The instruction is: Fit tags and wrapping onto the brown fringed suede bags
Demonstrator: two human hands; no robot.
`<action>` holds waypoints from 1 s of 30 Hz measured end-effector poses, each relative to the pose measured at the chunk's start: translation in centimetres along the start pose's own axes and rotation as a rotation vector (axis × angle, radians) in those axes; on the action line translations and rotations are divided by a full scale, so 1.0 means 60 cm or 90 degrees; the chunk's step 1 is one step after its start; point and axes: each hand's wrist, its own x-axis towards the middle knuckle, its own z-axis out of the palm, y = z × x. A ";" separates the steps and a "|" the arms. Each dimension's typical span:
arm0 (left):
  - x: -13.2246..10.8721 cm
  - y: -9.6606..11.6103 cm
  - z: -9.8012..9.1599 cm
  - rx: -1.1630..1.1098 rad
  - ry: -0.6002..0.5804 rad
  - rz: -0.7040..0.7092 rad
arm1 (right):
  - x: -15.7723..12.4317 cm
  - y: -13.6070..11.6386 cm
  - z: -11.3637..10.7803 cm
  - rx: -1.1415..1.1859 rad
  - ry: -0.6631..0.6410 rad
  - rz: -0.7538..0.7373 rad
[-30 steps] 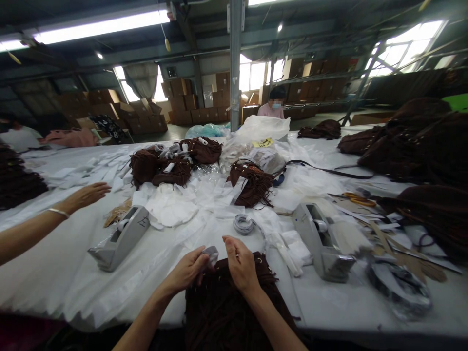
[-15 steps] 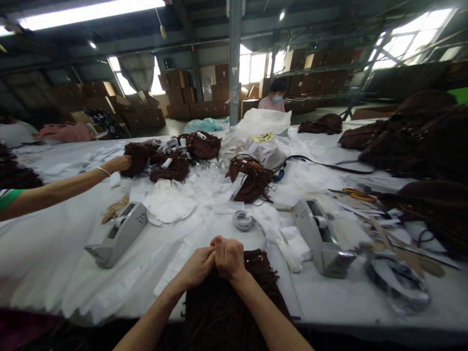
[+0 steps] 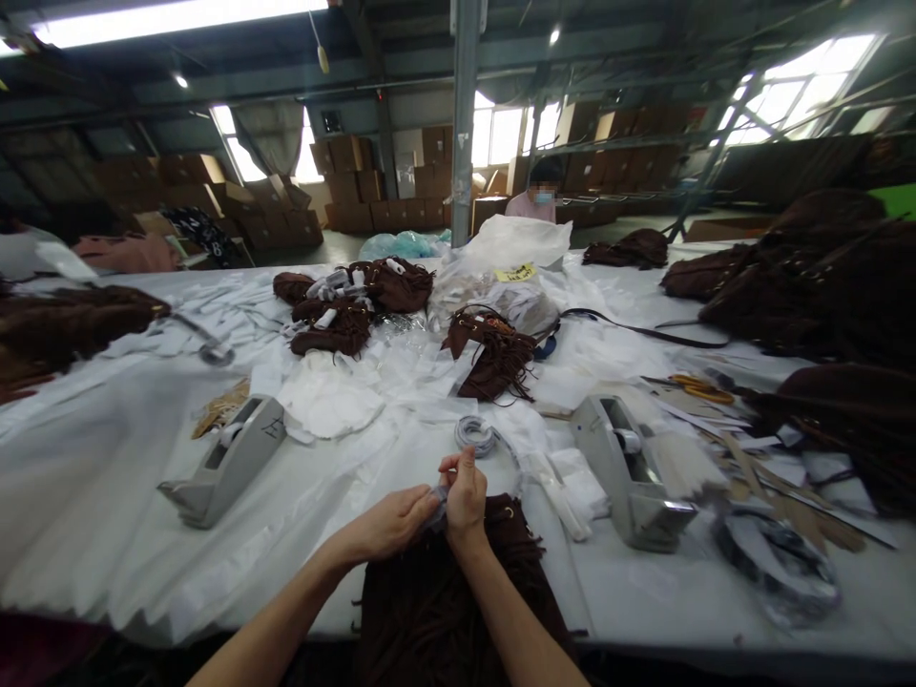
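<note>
At the near edge of the white-covered table, the left hand and the right hand meet over a dark brown fringed suede bag, both pinching a small pale grey strip. A grey plastic tape dispenser stands to their left, a second grey tape dispenser to their right. A coiled grey-white band lies just beyond the hands, and a heap of brown fringed pouches lies toward the far edge.

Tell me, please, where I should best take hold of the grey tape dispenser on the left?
Probably from above, fingers straddling the left tape dispenser across its two long flat sides near the roll; it lies low and narrow, with both sides free.
</note>
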 end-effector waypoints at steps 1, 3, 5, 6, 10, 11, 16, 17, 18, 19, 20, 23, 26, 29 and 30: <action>0.001 0.003 0.001 -0.013 -0.015 -0.006 | 0.001 0.001 -0.002 0.009 0.002 0.011; 0.003 0.007 0.002 -0.049 -0.062 -0.032 | 0.003 0.001 -0.006 0.028 0.004 0.026; 0.005 0.006 0.001 -0.106 -0.102 -0.051 | 0.003 0.002 -0.006 0.047 0.002 0.044; 0.006 0.004 0.001 -0.146 -0.122 -0.057 | 0.003 0.002 -0.004 0.056 0.003 0.057; 0.007 -0.008 -0.005 -0.293 -0.163 -0.070 | 0.006 -0.003 0.006 0.052 0.025 0.073; 0.006 -0.010 -0.007 -0.292 -0.143 -0.071 | 0.007 -0.006 0.007 0.032 0.018 0.056; 0.004 0.003 -0.010 -0.156 -0.022 -0.102 | -0.002 -0.029 -0.004 -0.189 -0.204 -0.152; 0.005 0.009 -0.007 -0.124 -0.013 -0.110 | -0.005 -0.032 -0.007 -0.229 -0.220 -0.201; 0.006 0.014 -0.004 -0.098 -0.005 -0.113 | -0.009 -0.034 -0.010 -0.257 -0.208 -0.239; 0.007 0.018 0.000 -0.082 0.001 -0.110 | -0.012 -0.035 -0.011 -0.273 -0.178 -0.261; 0.008 0.021 0.004 -0.077 0.007 -0.102 | -0.016 -0.034 -0.012 -0.278 -0.140 -0.269; 0.008 0.022 0.015 -0.114 0.027 -0.075 | -0.021 -0.028 -0.009 -0.276 -0.062 -0.263; 0.002 0.009 0.020 -0.158 0.047 -0.089 | -0.023 -0.019 -0.005 -0.282 -0.044 -0.266; -0.004 -0.006 0.020 -0.161 0.027 -0.090 | -0.027 -0.011 -0.007 -0.292 -0.039 -0.269; -0.005 -0.009 0.019 -0.152 0.010 -0.081 | -0.028 -0.008 -0.008 -0.295 -0.038 -0.270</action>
